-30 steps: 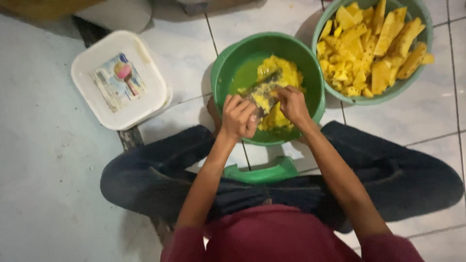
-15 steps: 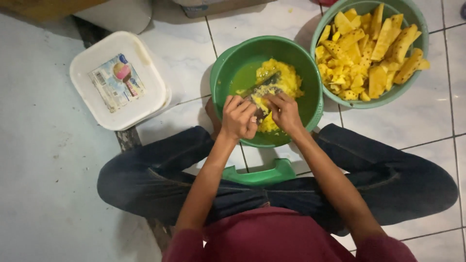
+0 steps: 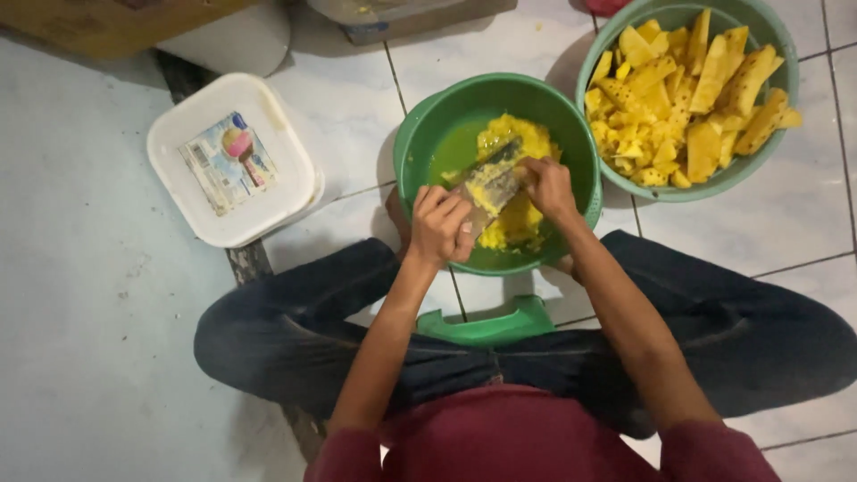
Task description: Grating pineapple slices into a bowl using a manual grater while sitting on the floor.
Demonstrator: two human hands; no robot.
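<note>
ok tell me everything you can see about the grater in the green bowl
The grater is a flat, narrow metal plate, grey and smeared with yellow pulp. It leans tilted over the green bowl, its top end pointing toward the far rim, above a mound of grated yellow fruit. The left hand grips its lower end; the right hand presses something against its face, too hidden to identify.
</note>
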